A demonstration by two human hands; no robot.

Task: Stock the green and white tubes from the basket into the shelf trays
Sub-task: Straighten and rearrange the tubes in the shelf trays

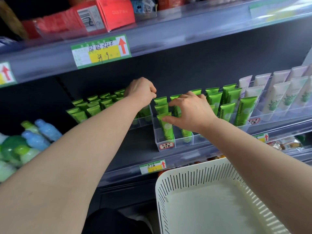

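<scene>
Green tubes (165, 125) stand upright in a clear shelf tray (166, 141) on the middle shelf. My right hand (189, 112) reaches into that tray, its thumb and fingers curled round a green tube (176, 108) in the second column. My left hand (141, 90) is curled over the rear of a neighbouring clear tray (145, 119) of green tubes; what its fingers hold is hidden. More green tubes (243, 110) and white tubes (285, 97) fill trays to the right. The white slotted basket (185, 181) sits below at the right, and its visible floor is bare.
Small green tubes (91, 107) fill the shelf's left part. Blue and green bottles (33, 137) lie at far left. Red boxes (104, 16) sit on the shelf above, behind a price label (101, 51). Snack packets (285, 144) lie on the lower shelf at right.
</scene>
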